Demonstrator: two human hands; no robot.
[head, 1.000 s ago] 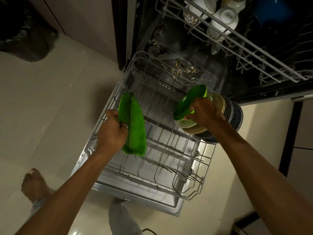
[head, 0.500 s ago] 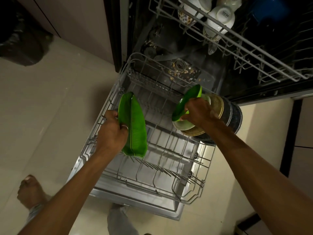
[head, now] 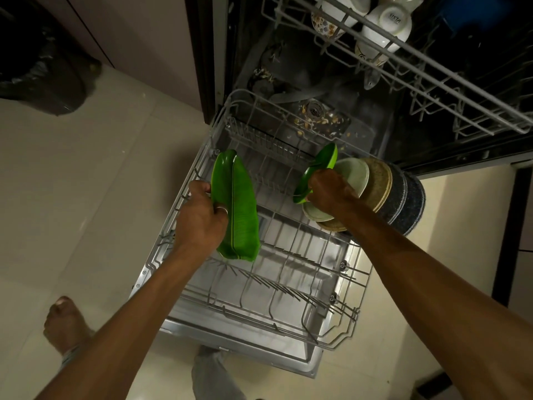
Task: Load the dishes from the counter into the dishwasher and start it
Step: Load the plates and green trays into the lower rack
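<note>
Holding two green dishes over the pulled-out lower rack (head: 291,284) of the dishwasher. Left hand (head: 202,217): grip clamped on the rim of the long leaf-shaped plate (head: 240,209), on edge above the rack's left side. I cannot tell whether its lower end touches the tines. Right hand (head: 328,192): grip clamped on the small round green plate (head: 324,161), tilted against a pale plate (head: 353,174). Behind that are tan plates (head: 379,180) and dark speckled plates (head: 409,197), all on edge at the rack's right edge. White cups (head: 386,24) sit upturned in the upper rack (head: 432,82).
</note>
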